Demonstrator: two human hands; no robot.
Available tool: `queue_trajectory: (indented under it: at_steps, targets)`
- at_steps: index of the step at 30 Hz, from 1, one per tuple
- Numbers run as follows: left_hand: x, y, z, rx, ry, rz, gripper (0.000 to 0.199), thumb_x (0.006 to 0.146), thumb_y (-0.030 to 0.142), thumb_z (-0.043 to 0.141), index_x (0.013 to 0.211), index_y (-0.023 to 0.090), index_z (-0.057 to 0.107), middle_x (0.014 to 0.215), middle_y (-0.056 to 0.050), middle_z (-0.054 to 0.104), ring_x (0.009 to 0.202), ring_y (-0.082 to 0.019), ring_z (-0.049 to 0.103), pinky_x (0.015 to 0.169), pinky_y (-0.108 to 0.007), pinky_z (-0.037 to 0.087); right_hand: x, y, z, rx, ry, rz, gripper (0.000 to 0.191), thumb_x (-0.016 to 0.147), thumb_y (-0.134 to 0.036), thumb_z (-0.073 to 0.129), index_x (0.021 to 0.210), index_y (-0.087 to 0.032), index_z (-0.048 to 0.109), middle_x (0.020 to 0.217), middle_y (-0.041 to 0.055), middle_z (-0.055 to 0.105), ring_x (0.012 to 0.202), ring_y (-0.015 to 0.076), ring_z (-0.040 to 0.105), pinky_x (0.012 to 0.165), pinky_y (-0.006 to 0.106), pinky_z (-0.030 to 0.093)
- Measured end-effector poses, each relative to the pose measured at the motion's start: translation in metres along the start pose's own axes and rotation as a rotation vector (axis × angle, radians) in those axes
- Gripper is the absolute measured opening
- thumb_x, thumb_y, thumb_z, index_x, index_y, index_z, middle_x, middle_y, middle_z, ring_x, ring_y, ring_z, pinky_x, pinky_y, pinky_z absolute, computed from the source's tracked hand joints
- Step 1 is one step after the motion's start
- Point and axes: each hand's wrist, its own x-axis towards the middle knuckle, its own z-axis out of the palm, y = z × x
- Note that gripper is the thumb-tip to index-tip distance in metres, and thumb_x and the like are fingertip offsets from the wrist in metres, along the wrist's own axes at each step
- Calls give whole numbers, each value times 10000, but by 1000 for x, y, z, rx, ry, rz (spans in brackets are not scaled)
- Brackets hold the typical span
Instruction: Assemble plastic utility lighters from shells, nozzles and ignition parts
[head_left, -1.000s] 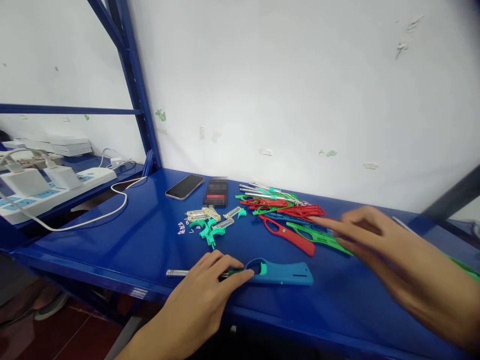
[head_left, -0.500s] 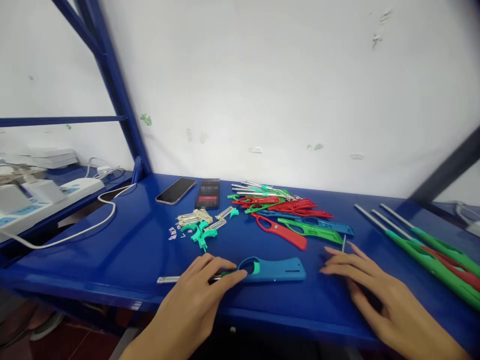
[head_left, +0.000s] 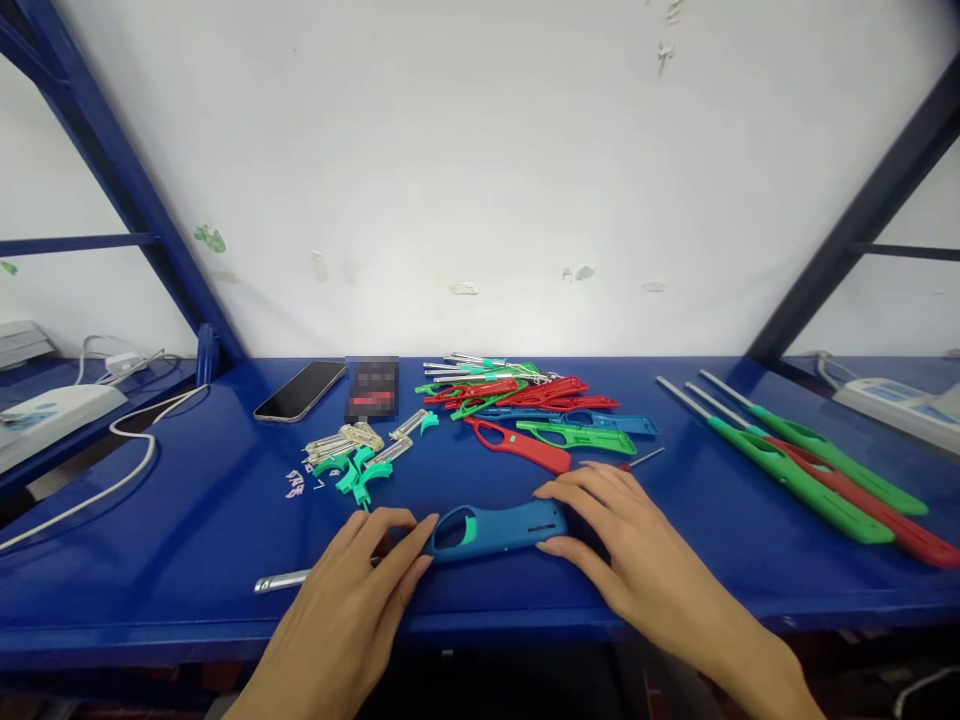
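Observation:
A blue long-nosed lighter (head_left: 499,528) with a teal trigger lies near the table's front edge, its metal tube pointing left. My left hand (head_left: 360,580) is closed around the front of its body, where the tube comes out; the fingers hide part of the tube. My right hand (head_left: 607,530) grips the rear end between thumb and fingers. Behind my right hand lies a thin screwdriver (head_left: 646,457), its handle mostly hidden. A red lighter shell half (head_left: 525,446) rests just beyond the blue lighter.
Loose teal triggers (head_left: 360,472) and clear small parts (head_left: 345,440) lie to the left. Behind are a phone (head_left: 301,391), a dark box (head_left: 373,388) and a pile of red, green and blue shells (head_left: 555,395). Several long lighters (head_left: 802,470) lie at right.
My right hand has moved left from beside the screwdriver onto the lighter's rear end. My left hand stays on the lighter's front. The camera view has turned to the right.

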Motion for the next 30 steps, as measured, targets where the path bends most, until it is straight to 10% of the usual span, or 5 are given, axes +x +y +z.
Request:
queue_trajectory:
  at_steps: [30]
  targets:
    - [-10, 4, 0, -253, -49, -50, 376, 1105, 50, 453, 1335, 280, 642, 1087, -15, 563, 912, -119, 634, 845, -207, 606, -9, 1, -7, 104, -71, -100, 244, 1142, -325, 532, 1336, -343, 680, 1064, 31, 667, 983, 222, 678, 856, 351, 579]
